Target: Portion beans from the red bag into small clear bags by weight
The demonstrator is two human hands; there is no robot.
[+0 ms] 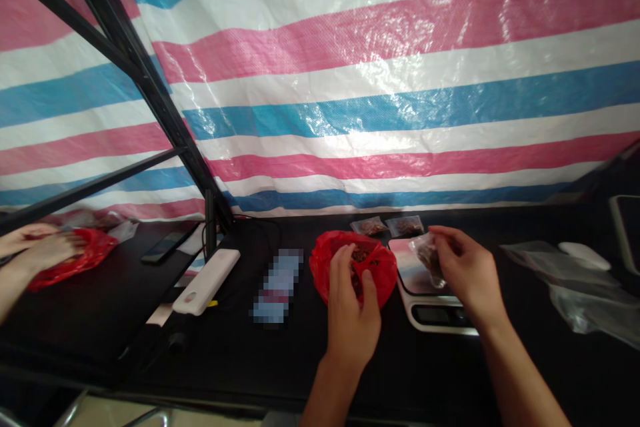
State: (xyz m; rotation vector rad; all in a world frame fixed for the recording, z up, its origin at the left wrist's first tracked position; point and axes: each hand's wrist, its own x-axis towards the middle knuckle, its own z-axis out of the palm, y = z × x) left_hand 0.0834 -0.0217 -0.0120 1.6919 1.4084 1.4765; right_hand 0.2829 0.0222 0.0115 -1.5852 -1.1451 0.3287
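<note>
My left hand [354,310] reaches over a red plastic bag [324,260], fingers stretched and apart at its mouth. Small brown dried pieces [361,253] show inside the bag; my fingertips partly hide them. Pinched in my right hand [465,273] is a small clear bag [429,259] with dark brown contents. It hangs tilted over the plate of a white kitchen scale [417,323], and whether it touches the plate I cannot tell. Behind the red bag and scale lie two filled clear bags, one with reddish-brown pieces [370,226] and a darker one [405,225].
Clear plastic bags [580,287] and a white rounded object [584,255] lie at right. Left of the red bag are a blurred-out phone-shaped item [278,287] and a white power strip [206,282]. Another person's hands [45,250] work at a red bag [93,250] beyond a black frame [143,80].
</note>
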